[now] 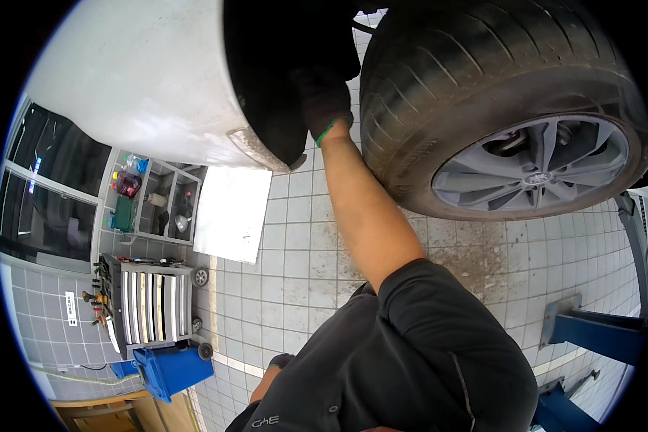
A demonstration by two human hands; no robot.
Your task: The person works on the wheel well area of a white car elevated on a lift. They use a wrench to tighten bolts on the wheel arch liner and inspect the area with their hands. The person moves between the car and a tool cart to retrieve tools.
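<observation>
Under the car's front corner, above a tiled floor (pixel 295 248): a white body panel (pixel 144 79) is filling the upper left, its curved edge sweeping down to a scuffed lower tip. A tyre (pixel 410 108) is hanging opposite at upper right, around a grey spoked wheel (pixel 536 173). Between them a dark wheel-arch lining (pixel 263 65) is running long-axis top to bottom, bending rightward toward the panel's tip.

Toward the floor's left edge a grey tool cart (pixel 155 306) is standing, a white board (pixel 232 212) above it in view, a blue bin (pixel 176 371) below. Toward the right edge a blue metal arm (pixel 601 337) is jutting in.

Key relation: the right hand (pixel 324 101), gloved, green-cuffed, is sitting up in the slot, lining to its left, tread to its right. It is by far the nearer hand; the forearm is lying just beside the tyre's sidewall. Side room is looking tight; the wider room is lying downward, over the tiles. Right fingers are disappearing into shadow; whether they are gripping or only touching, cannot tell. The left hand (pixel 281 359) is hanging low beside the torso, well apart from the lining; its fingers are showing too little to judge.
</observation>
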